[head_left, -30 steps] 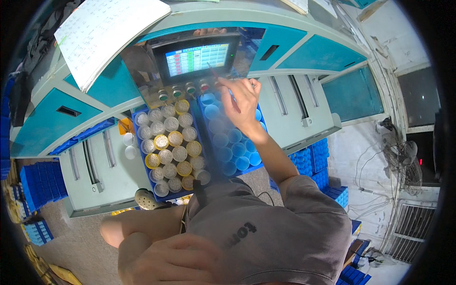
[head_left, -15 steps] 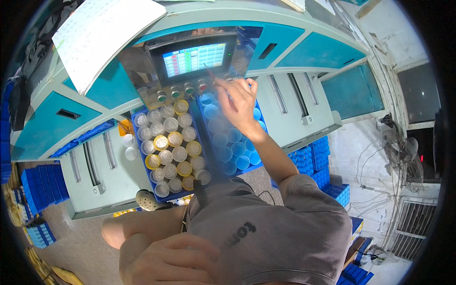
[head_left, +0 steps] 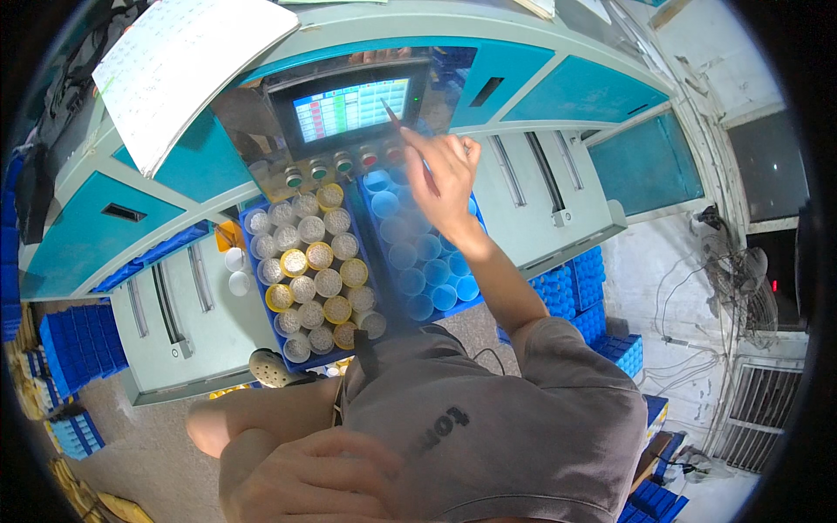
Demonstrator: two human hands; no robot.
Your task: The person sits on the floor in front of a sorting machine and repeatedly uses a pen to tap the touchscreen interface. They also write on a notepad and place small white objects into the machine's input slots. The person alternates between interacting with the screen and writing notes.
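Note:
My right hand (head_left: 446, 179) is closed around a thin, reddish-brown pointed stick (head_left: 394, 118); its exact kind I cannot make out. The stick's tip points up at the lit touch screen (head_left: 353, 109) and overlaps it in view; whether it touches cannot be told. At the bottom, my left hand (head_left: 318, 478) lies over my leg, loosely stretched out, holding nothing visible. Below the screen, a blue tray (head_left: 253, 270) carries several round cups (head_left: 328, 282), white and yellow, full of small clear pieces. Beside it, under my right forearm, another tray holds several bluish cups (head_left: 411, 281).
A row of push buttons (head_left: 343, 166) runs below the screen. White paper sheets (head_left: 187, 74) lie on the machine's top left. Pale work surfaces with metal rails (head_left: 545, 179) flank the trays. Blue crates (head_left: 83, 347) are stacked at the left, others (head_left: 588, 279) at the right.
The stick's tip has moved slightly up and right on the screen, with my right hand shifting a little. My left hand stays where it was.

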